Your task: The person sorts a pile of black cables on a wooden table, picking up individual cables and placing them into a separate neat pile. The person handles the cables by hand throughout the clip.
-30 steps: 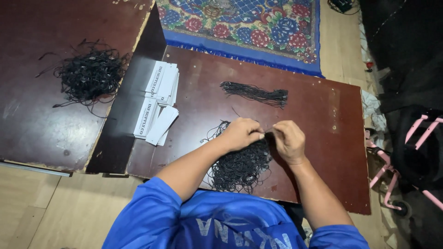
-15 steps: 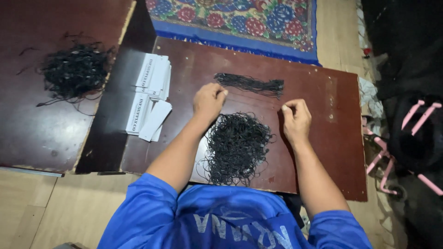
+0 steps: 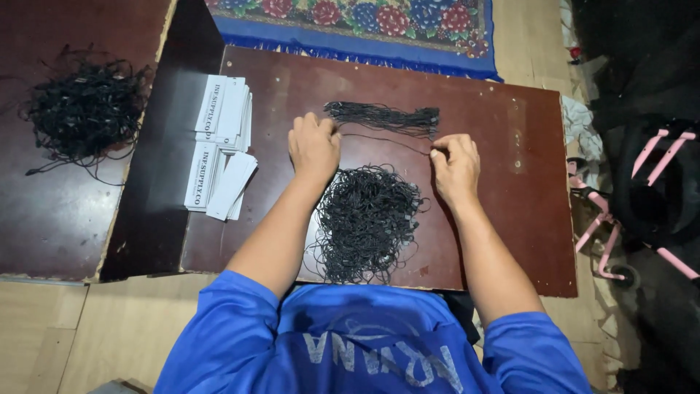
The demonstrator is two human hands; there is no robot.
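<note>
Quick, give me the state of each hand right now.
Left hand: closed, its grip pinching one end of a single black cord.
Right hand: closed, pinching the cord's other end, stretched just below the straightened cord bundle.

I'm sitting on the floor of a home used as a small piecework spot: a low brown board lies over pale floor tiles, a flowered rug runs along its far edge, and a pink-framed child's tricycle stands off its right edge.
</note>
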